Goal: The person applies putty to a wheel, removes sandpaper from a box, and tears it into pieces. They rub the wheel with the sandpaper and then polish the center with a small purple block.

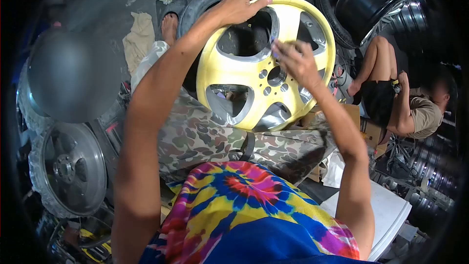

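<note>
A yellow wheel rim [227, 71] with bare grey metal on the inner edges of its spokes leans near my lap, over a dark tire [188, 19]. My left hand [243, 6] grips the rim's top edge, thumb on the front face and fingers behind it. Just above the hub hole, my right hand [298, 63] is at a spoke, blurred by motion. Its fingers are bent round something small and bluish-purple, too blurred to make out.
A co-worker [425, 112] sits at the right beside stacked dark rims [366, 7]. A grey wheel [73, 166] stands at the left. A beige cloth [139, 41] lies on the floor. At the lower right is a white panel [391, 210].
</note>
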The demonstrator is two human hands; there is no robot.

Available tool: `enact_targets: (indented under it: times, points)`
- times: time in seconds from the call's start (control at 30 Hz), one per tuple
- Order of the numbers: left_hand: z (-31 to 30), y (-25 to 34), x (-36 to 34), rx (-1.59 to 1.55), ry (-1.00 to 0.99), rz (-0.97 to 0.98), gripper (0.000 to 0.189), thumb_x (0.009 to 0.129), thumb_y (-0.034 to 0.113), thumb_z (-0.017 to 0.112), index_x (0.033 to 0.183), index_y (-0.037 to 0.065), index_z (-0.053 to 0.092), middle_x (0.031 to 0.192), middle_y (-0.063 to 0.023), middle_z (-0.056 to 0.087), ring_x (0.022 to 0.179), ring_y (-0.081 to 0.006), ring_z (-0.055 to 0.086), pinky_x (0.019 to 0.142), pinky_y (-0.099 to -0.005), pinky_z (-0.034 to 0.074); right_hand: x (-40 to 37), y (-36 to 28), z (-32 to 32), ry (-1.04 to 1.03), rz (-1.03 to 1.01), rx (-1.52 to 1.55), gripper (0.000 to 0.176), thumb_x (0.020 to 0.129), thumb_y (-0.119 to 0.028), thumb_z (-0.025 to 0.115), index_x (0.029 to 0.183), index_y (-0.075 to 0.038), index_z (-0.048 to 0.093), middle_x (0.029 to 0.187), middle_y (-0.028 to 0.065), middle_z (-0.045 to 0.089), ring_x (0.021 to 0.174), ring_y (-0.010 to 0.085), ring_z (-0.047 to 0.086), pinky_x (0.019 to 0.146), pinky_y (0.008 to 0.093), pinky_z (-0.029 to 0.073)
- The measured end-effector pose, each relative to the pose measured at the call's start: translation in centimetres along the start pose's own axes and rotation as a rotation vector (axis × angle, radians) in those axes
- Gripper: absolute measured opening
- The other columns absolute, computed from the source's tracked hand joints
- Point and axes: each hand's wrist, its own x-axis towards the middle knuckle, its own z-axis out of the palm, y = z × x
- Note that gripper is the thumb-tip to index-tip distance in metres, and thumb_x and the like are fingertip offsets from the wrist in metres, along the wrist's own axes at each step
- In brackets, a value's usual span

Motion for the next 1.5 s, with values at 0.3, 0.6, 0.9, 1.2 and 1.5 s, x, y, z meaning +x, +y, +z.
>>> enact_targets:
  times: [0.3, 0.6, 0.9, 1.2, 1.5]
  points:
    - [-0.3, 0.4, 0.1, 0.023, -0.004, -0.001, 0.054, 0.1, 0.052, 0.059, 0.12, 0.004, 0.075, 0.099, -0.0237, 0.076, 0.092, -0.0358, 0.074, 0.086, -0.0421, 0.055, 6.6, -12.2, 0.5, 0.156, 0.928, 1.215, 0.025, 0.102, -0.017, 0.062, 0.102, 0.003, 0.076, 0.101, 0.0139, 0.073, 0.087, 0.0202, 0.065, 0.078, 0.034, 0.05]
    - [0.0, 0.4, 0.0, -0.005, 0.036, 0.017, 0.055, 0.1, 0.051, 0.058, 0.117, 0.0, 0.074, 0.103, -0.0263, 0.074, 0.097, -0.0416, 0.071, 0.088, -0.0447, 0.053, 5.3, -11.7, 0.7, 0.219, 0.698, 0.51, 0.017, 0.092, -0.009, 0.069, 0.103, 0.0, 0.078, 0.103, 0.0124, 0.073, 0.087, 0.0309, 0.056, 0.082, 0.0413, 0.047]
    - [0.2, -0.1, 0.1, -0.063, 0.011, 0.014, 0.056, 0.103, 0.05, 0.055, 0.118, -0.001, 0.073, 0.105, -0.0205, 0.075, 0.097, -0.0293, 0.07, 0.091, -0.0383, 0.051, 6.4, -11.1, -0.2, 0.184, 0.579, 0.482, 0.017, 0.095, -0.015, 0.067, 0.098, -0.002, 0.078, 0.085, 0.0133, 0.066, 0.085, 0.0322, 0.053, 0.081, 0.042, 0.042]
    - [-0.4, 1.2, 0.0, -0.051, -0.007, -0.029, 0.058, 0.102, 0.053, 0.056, 0.118, -0.001, 0.073, 0.104, -0.0205, 0.075, 0.096, -0.0291, 0.069, 0.09, -0.038, 0.051, 8.4, -12.8, 0.2, 0.165, 0.698, 0.553, 0.018, 0.094, -0.018, 0.068, 0.102, -0.005, 0.078, 0.092, 0.0119, 0.069, 0.093, 0.0344, 0.054, 0.081, 0.0447, 0.043]
    - [-0.3, 1.2, -0.1, -0.048, 0.057, -0.006, 0.053, 0.101, 0.048, 0.058, 0.117, -0.001, 0.074, 0.1, -0.0272, 0.074, 0.093, -0.0419, 0.071, 0.086, -0.0433, 0.053, 7.6, -13.4, 1.7, 0.305, 0.646, 0.48, 0.013, 0.088, -0.017, 0.074, 0.096, -0.008, 0.08, 0.098, 0.0044, 0.071, 0.096, 0.0266, 0.058, 0.082, 0.0422, 0.04]
